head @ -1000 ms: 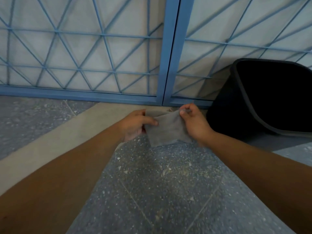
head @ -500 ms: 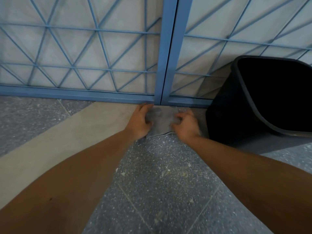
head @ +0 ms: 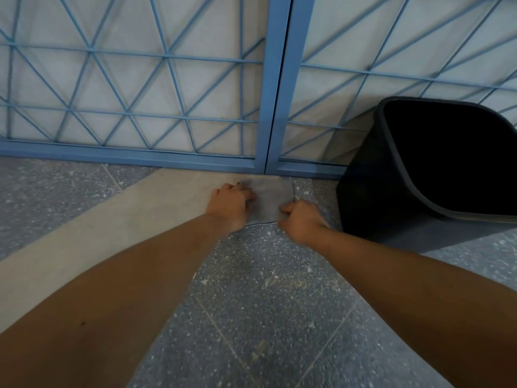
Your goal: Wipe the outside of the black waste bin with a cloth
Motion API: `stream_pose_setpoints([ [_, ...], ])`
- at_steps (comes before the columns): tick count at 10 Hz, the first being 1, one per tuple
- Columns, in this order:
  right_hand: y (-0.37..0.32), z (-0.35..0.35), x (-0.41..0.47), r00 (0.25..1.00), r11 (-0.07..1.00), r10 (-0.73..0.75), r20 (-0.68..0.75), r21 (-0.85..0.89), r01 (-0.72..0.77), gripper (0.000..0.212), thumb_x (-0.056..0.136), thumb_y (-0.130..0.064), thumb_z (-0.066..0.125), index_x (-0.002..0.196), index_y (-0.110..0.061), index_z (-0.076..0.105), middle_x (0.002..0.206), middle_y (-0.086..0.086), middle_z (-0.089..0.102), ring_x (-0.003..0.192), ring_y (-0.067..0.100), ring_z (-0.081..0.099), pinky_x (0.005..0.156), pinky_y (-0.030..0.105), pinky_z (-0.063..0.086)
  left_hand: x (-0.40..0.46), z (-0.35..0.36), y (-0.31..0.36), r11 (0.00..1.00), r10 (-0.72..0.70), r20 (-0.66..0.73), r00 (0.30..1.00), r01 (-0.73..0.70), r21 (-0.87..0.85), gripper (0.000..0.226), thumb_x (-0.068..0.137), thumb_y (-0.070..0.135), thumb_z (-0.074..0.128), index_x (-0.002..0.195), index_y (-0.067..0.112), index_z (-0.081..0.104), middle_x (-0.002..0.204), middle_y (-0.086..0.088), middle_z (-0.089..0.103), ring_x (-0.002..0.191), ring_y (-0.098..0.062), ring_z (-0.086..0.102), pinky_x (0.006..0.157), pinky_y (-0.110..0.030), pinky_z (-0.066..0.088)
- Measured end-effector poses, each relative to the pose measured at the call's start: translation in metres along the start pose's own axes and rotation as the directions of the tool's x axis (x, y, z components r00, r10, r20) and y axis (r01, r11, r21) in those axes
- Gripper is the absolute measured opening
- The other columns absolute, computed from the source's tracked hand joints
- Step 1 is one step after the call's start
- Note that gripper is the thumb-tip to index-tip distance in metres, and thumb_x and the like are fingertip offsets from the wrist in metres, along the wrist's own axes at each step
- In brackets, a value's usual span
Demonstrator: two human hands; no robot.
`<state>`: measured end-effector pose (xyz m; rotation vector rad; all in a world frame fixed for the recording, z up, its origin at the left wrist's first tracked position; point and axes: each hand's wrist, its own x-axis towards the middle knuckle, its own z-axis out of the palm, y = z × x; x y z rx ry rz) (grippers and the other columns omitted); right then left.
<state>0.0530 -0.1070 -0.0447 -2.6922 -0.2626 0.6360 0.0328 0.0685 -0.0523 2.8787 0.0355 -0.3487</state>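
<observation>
Both hands pinch the cloth [head: 270, 198] flat on floor: left hand [head: 230, 204], right hand [head: 300, 221]. I'd bunch it, then wipe the bin [head: 372, 197] wall.

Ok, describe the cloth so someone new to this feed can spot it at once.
Find the blue metal grille along the far edge of the floor; at the foot of its central upright lies the cloth, flat on the floor. It sits between the left hand and the right hand, left of the black waste bin. It is a plain grey square, unspeckled unlike the terrazzo.
</observation>
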Motion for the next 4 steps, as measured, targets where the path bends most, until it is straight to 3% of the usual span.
stream_pose_setpoints([
  [2, -0.017, -0.037, -0.039, 0.994, 0.993, -0.106, -0.019, -0.051, 0.105, 0.047, 0.089, -0.028, 0.056, 0.135, -0.019, 0.049, 0.129, 0.016, 0.049, 0.119, 0.033, 0.048, 0.097, 0.038, 0.045, -0.022, -0.052, 0.02, 0.999, 0.024, -0.008, 1.0, -0.023, 0.029, 0.048, 0.099, 0.029, 0.053, 0.147, 0.028, 0.051, 0.15, -0.004, 0.051, 0.137, -0.029, 0.043, 0.108, -0.04, 0.034],
  [4, -0.042, -0.118, -0.099, 0.936, 0.907, -0.346, -0.069, -0.281, 0.314, 0.05, 0.089, -0.037, 0.052, 0.133, -0.014, 0.044, 0.128, 0.013, 0.044, 0.121, 0.033, 0.039, 0.101, 0.039, 0.037, -0.058, -0.154, 0.058, 0.972, 0.144, -0.102, 0.984, -0.121, 0.199, 0.051, 0.097, 0.051, 0.057, 0.143, 0.031, 0.053, 0.143, -0.004, 0.058, 0.13, -0.027, 0.053, 0.102, -0.039, 0.045],
])
